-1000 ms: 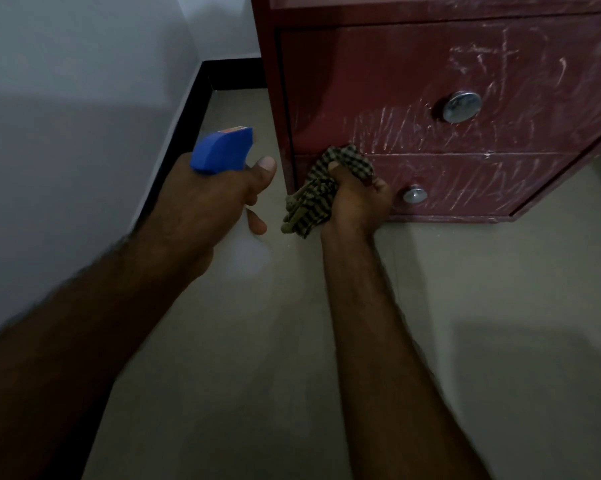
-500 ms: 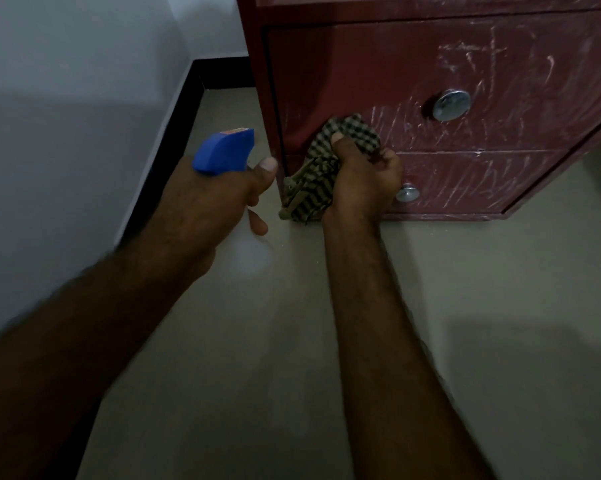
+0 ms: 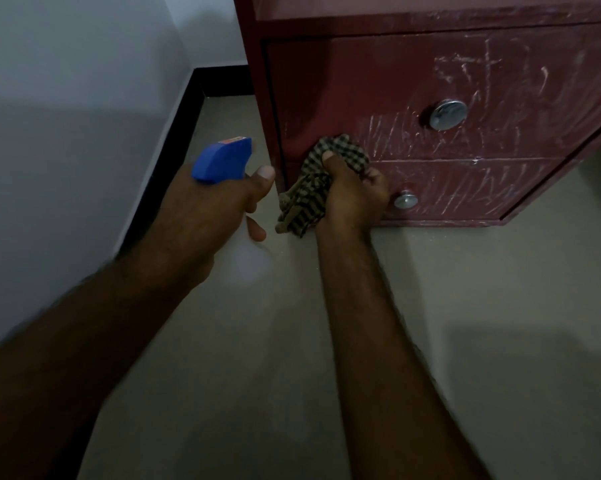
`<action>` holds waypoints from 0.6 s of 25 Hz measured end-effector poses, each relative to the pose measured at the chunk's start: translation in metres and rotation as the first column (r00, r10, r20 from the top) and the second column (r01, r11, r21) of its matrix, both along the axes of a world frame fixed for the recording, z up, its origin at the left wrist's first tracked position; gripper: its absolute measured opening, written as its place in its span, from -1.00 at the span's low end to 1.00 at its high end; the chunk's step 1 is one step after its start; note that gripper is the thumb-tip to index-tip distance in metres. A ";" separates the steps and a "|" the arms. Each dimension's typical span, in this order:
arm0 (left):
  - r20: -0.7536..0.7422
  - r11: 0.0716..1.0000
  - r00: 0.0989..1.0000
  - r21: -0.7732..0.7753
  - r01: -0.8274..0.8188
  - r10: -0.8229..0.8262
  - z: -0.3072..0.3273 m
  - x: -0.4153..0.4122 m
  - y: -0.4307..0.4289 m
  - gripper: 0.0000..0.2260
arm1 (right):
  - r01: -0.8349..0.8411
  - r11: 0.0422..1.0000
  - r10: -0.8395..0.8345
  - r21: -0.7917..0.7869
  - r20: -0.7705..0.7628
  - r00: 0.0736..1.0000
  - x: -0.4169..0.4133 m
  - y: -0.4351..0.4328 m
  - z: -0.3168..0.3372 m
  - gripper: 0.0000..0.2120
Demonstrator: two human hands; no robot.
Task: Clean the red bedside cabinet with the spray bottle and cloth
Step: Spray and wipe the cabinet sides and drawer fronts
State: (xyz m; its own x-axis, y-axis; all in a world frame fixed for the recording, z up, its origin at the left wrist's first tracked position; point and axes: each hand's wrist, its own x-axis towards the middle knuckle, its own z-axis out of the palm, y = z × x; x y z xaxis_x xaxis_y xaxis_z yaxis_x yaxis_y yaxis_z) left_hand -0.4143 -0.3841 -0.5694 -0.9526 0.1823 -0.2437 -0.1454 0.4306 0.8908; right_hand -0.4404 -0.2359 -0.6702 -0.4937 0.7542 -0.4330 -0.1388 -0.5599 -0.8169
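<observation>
Right hand [image 3: 356,199] bunches cloth [image 3: 307,199] against cabinet [image 3: 344,91] drawer front; I judge the white marks [image 3: 465,147] lie rightward. Left hand [image 3: 209,216] curled round spray bottle [image 3: 222,164], left of corner.

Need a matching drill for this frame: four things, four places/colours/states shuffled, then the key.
1 spray bottle
2 cloth
3 large knob
4 skirting board

A black, below the white wall
B gripped by left hand
C silver, on upper drawer
D bunched in right hand, against cabinet front

Pairs: 1-B, 2-D, 3-C, 4-A
</observation>
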 end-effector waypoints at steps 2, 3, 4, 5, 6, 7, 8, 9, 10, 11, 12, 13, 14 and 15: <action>0.000 1.000 1.000 0.010 -0.008 0.008 0.001 -0.001 -0.001 -0.58 | -0.009 1.000 0.009 -0.012 0.025 1.000 0.000 -0.004 0.004 -0.65; 0.006 1.000 1.000 0.012 -0.013 0.013 0.002 -0.001 -0.002 -0.55 | -0.022 1.000 0.022 -0.004 0.002 1.000 -0.002 -0.003 0.012 -0.65; 0.006 1.000 1.000 0.013 -0.012 0.012 0.001 -0.002 -0.003 -0.52 | -0.034 0.999 0.034 0.019 -0.039 0.999 -0.003 -0.002 0.021 -0.62; 0.004 1.000 1.000 0.013 -0.011 0.011 0.002 -0.002 -0.004 -0.51 | -0.038 0.998 0.042 0.053 -0.085 0.995 -0.005 -0.001 0.029 -0.59; -0.003 1.000 1.000 0.010 -0.010 0.010 0.002 -0.003 -0.006 -0.51 | -0.037 0.996 0.045 0.076 -0.118 0.992 -0.007 -0.001 0.034 -0.55; -0.004 1.000 1.000 0.009 -0.014 0.014 0.003 -0.003 -0.008 -0.50 | -0.037 0.996 0.047 0.085 -0.119 0.992 -0.008 -0.002 0.035 -0.52; -0.008 1.000 1.000 0.011 -0.021 0.021 0.003 -0.004 -0.010 -0.49 | -0.043 0.996 0.050 0.077 -0.088 0.995 -0.008 -0.005 0.032 -0.50; -0.008 1.000 1.000 0.014 -0.028 0.028 0.004 -0.003 -0.012 -0.49 | -0.052 0.997 0.055 0.057 -0.046 0.997 -0.007 -0.009 0.027 -0.51; -0.011 0.999 0.999 0.018 -0.030 0.030 0.004 -0.004 -0.013 -0.49 | -0.050 0.998 0.051 0.027 -0.012 0.999 -0.008 -0.013 0.022 -0.53; -0.010 0.999 1.000 0.020 -0.029 0.029 0.005 -0.003 -0.015 -0.50 | -0.046 0.999 0.046 0.000 0.005 0.999 -0.008 -0.017 0.020 -0.55; -0.018 1.000 1.000 0.022 -0.019 0.019 0.005 -0.002 -0.016 -0.55 | -0.045 0.999 0.045 -0.009 0.007 0.999 -0.009 -0.018 0.020 -0.57; -0.029 1.000 1.000 0.031 -0.004 0.005 0.006 -0.001 -0.016 -0.67 | -0.049 0.999 0.049 0.000 -0.002 0.999 -0.011 -0.018 0.022 -0.58; -0.036 0.999 0.999 0.043 0.002 -0.001 0.006 -0.001 -0.017 -0.79 | -0.054 0.999 0.054 0.009 -0.033 0.998 -0.013 -0.017 0.028 -0.59; -0.036 0.999 0.999 0.051 0.000 0.002 0.007 0.000 -0.018 -0.84 | -0.058 0.998 0.059 0.020 -0.067 0.996 -0.014 -0.017 0.033 -0.60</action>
State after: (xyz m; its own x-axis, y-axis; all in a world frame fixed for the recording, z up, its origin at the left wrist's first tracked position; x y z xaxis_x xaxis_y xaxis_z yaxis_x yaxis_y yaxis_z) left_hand -0.4148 -0.4019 -0.5621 -0.9608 0.1926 -0.1995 -0.1132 0.3842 0.9163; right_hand -0.4541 -0.2526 -0.6373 -0.5649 0.7304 -0.3838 -0.1618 -0.5542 -0.8165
